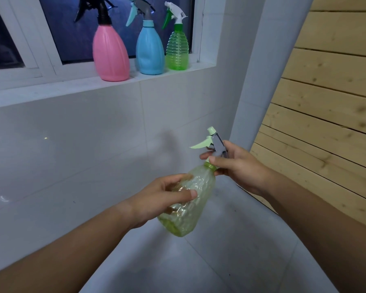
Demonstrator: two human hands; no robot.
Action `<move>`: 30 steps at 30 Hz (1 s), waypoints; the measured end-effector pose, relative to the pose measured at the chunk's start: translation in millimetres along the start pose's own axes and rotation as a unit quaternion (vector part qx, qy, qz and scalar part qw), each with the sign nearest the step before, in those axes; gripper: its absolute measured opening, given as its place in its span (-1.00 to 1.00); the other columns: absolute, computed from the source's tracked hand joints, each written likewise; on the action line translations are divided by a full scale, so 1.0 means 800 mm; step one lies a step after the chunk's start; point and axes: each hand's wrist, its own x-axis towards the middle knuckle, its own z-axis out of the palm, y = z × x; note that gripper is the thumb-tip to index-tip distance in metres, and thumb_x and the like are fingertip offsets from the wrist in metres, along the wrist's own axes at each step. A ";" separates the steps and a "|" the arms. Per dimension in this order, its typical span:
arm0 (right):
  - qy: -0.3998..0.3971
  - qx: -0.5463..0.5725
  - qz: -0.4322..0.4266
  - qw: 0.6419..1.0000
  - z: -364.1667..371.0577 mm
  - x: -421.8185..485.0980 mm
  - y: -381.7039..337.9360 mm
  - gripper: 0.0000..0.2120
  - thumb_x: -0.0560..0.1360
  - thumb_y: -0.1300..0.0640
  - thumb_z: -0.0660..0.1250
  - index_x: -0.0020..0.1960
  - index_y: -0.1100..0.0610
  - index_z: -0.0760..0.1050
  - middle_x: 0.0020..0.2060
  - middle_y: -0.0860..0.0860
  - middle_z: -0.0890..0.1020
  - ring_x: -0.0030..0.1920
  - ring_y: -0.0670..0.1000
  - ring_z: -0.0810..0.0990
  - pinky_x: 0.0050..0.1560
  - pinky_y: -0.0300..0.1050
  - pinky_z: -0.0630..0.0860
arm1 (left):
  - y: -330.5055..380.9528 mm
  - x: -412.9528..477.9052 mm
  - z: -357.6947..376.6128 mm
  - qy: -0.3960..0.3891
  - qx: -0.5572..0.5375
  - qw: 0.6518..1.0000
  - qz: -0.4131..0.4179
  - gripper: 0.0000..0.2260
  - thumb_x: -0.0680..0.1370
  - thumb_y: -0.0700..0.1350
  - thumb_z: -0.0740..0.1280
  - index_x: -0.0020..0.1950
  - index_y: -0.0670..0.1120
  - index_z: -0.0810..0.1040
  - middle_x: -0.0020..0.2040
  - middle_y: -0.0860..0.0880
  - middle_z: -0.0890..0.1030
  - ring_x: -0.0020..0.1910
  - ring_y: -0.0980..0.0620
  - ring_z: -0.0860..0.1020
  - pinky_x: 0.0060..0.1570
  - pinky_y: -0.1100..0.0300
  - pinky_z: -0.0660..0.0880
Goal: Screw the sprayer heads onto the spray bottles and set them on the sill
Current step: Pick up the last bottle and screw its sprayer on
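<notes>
The left hand (167,197) is gripping the tilted bottle (188,199) in mid-air below the sill (72,85) while the right hand (235,166) is pinching the sprayer (215,144) at its collar, apparently part-threaded, risking cross-threading or slipping.

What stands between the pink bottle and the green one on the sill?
The blue bottle stands between the pink bottle and green bottle, seen in the head view.

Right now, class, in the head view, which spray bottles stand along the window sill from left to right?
Pink bottle → blue bottle → green ribbed bottle.
</notes>
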 end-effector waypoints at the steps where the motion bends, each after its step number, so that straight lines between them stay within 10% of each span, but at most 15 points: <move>1: -0.005 -0.006 -0.003 1.000 -0.001 0.000 0.001 -0.71 0.54 0.25 0.34 0.26 0.19 0.45 -0.04 0.04 0.66 -0.06 -0.04 0.63 0.00 -0.04 0.54 | -0.001 0.001 0.000 0.001 0.001 1.000 0.003 -0.57 0.43 0.01 0.52 0.30 0.11 0.64 0.09 -0.03 0.71 0.04 0.01 0.66 0.09 0.04 0.55; 6: 0.047 -0.078 -0.010 0.996 0.009 0.000 0.008 -0.70 0.53 0.00 0.37 0.15 0.17 0.49 -0.16 0.01 0.55 -0.16 -0.04 0.57 -0.12 -0.09 0.55 | -0.002 0.002 0.005 0.006 0.021 1.000 0.006 -0.49 0.41 0.06 0.54 0.35 0.11 0.60 0.23 -0.18 0.67 0.05 0.04 0.67 0.10 0.04 0.55; 17: -0.001 -0.007 0.009 1.000 -0.001 0.000 0.002 -0.71 0.55 0.17 0.35 0.26 0.17 0.48 -0.05 0.02 0.64 -0.02 -0.03 0.64 -0.06 -0.11 0.59 | -0.002 0.005 0.002 0.017 0.012 1.000 0.007 -0.42 0.37 0.07 0.57 0.38 0.10 0.59 0.23 -0.16 0.69 0.22 -0.14 0.67 0.30 -0.17 0.54; 21: -0.009 -0.015 0.005 1.000 -0.003 0.000 0.002 -0.73 0.52 0.28 0.38 0.20 0.19 0.49 -0.08 0.06 0.65 -0.07 -0.02 0.66 0.07 -0.04 0.61 | 0.001 0.001 0.004 0.020 0.027 0.999 0.030 -0.54 0.44 -0.08 0.56 0.33 0.06 0.62 0.17 -0.19 0.70 0.05 0.01 0.68 0.17 0.00 0.59; 26: 0.065 -0.060 -0.006 0.996 0.009 0.001 0.005 -0.85 0.52 0.05 0.39 -0.06 0.14 0.56 -0.35 -0.09 0.60 -0.32 -0.11 0.57 -0.23 -0.20 0.54 | 0.006 0.000 0.015 0.078 0.048 0.992 0.084 -0.67 0.50 -0.21 0.53 0.17 0.13 0.65 0.09 0.00 0.75 0.02 0.14 0.69 0.01 0.33 0.61; 30: 0.006 0.020 0.020 1.000 0.001 0.003 0.002 -0.93 0.53 0.16 0.38 0.00 0.09 0.53 -0.14 -0.04 0.65 -0.07 -0.04 0.64 -0.07 -0.11 0.56 | 0.005 0.005 0.008 0.062 0.017 0.996 0.059 -0.59 0.49 -0.17 0.55 0.30 0.08 0.62 0.14 -0.04 0.74 0.03 0.06 0.70 -0.02 0.25 0.60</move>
